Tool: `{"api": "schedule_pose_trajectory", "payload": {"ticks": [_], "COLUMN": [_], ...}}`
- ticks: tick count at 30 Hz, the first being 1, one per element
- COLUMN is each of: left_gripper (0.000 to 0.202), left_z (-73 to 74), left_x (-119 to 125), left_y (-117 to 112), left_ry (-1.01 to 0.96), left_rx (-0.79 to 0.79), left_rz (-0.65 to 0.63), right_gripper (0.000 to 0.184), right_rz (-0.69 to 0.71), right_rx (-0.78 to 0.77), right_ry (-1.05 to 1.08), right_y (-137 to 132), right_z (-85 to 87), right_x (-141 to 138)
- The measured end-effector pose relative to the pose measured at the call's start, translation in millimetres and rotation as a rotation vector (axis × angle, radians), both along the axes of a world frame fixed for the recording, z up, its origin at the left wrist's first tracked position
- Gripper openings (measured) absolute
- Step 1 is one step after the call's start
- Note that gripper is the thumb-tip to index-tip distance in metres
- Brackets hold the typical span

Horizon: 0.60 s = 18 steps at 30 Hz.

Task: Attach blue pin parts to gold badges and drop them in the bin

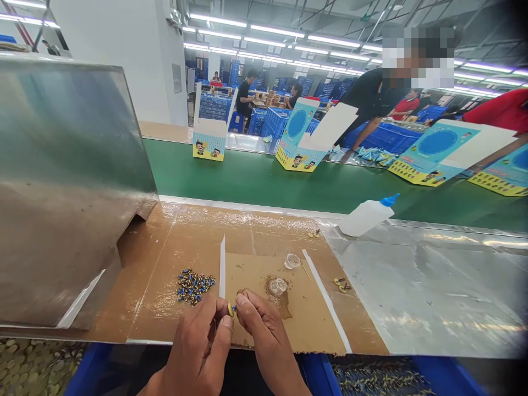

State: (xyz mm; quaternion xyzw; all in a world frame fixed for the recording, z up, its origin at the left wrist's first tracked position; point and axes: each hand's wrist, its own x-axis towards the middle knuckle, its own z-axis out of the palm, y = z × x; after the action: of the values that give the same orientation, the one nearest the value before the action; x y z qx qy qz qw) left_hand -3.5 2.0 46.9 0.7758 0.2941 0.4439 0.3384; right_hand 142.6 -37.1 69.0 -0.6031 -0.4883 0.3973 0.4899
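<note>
My left hand pinches a small yellow round disc between thumb and forefinger. Against it, the fingertips of my right hand grip a tiny blue figure, mostly hidden by those fingers. Both hands are close together over the front of a cardboard sheet. To their left lies a pile of small blue, black and yellow figures. Beyond my right hand, a clear round plastic dish sits on a wet brown stain, with another clear dish farther back.
A white squeeze bottle with a blue cap lies at the right. Printed boxes stand on the green belt. A metal panel rises at left. Blue bins hold parts below the table edge. A co-worker leans across the belt.
</note>
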Motion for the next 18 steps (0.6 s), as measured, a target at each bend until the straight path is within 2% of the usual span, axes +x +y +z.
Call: {"api": "schedule_pose_trajectory", "payload": {"ticks": [11,14,18], "left_gripper": [0.021,0.022,0.024], "left_z": [4.5,2.3,-2.9], "left_x": [0.1,1.7,4.4], "left_y": [-2.5,-4.4,-3.9], "left_ry": [0.022,0.015,0.014], "left_rx": [-0.045,-0.06,-0.12], "left_rz": [0.009,0.015,0.052], "right_gripper": [0.049,0.048,0.046], "right_rz": [-0.009,-0.009,-0.019], "right_rx": [-0.027,-0.002,0.123], "right_ry": [-0.006,-0.088,-0.272], "right_y": [1.1,-0.1,-4.2], "right_z": [0.0,-5.1,-9.1], "right_x": [1.0,-0.7,-3.5]}}
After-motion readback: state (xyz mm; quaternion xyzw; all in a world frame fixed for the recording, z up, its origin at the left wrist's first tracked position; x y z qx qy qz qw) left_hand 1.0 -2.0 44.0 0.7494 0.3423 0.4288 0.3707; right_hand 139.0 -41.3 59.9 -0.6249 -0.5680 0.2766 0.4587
